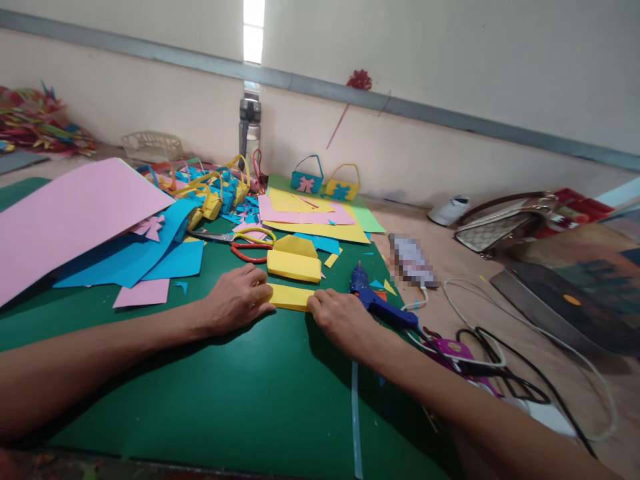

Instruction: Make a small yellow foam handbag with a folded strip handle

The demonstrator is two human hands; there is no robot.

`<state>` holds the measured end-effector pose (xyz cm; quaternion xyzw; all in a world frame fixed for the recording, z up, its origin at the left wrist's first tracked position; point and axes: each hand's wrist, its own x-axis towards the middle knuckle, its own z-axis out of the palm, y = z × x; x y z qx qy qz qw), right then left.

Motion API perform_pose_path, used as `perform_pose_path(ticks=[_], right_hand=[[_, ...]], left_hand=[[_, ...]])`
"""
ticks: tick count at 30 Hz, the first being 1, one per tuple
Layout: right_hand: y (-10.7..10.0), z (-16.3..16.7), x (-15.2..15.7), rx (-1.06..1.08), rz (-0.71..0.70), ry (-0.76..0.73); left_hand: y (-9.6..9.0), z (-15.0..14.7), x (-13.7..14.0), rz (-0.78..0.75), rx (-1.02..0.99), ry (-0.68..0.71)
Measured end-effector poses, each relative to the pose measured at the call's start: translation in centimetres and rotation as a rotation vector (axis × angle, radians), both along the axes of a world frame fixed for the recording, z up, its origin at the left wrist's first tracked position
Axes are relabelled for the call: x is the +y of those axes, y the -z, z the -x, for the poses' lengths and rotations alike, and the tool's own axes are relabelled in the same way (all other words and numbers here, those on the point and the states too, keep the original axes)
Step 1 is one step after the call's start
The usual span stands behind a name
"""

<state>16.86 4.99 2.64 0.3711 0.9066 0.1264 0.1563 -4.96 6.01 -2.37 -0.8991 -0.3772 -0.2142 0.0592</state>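
Note:
A flat yellow paper strip (291,297) lies across the green mat, gripped at both ends. My left hand (240,299) has its fingers closed on the strip's left end, and my right hand (343,319) pinches the right end. Just beyond the strip sits a folded yellow paper box (294,265) with a raised flap at its back. Behind my left hand, scissors (250,241) with yellow and red handles lie with their blades pointing left. A blue glue gun (380,300) rests close to my right hand.
Pink sheets (75,213) and blue sheets (170,261) cover the left side. Small paper bags (342,191) stand at the back by a bottle (250,130). Cables (525,380), a phone (413,260) and a handbag (500,227) lie on the right. A glue stick (355,420) lies in front.

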Motion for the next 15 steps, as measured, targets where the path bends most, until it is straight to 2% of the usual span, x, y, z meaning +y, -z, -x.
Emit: perform_pose_path(ticks=[5, 8, 12, 15], right_hand=[[0.0, 0.0, 0.1, 0.049, -0.049, 0.010], [0.0, 0.2, -0.2, 0.088, -0.113, 0.027], [-0.3, 0.2, -1.1, 0.193, -0.238, 0.027], [-0.7, -0.1, -2.0, 0.428, -0.303, -0.015]], left_hand=[[0.3, 0.1, 0.0, -0.093, 0.003, 0.007], [-0.1, 0.2, 0.1, -0.207, 0.017, 0.003], [-1.8, 0.6, -0.3, -0.359, -0.009, -0.021], [-3.5, 0.7, -1.7, -0.294, -0.046, -0.015]])
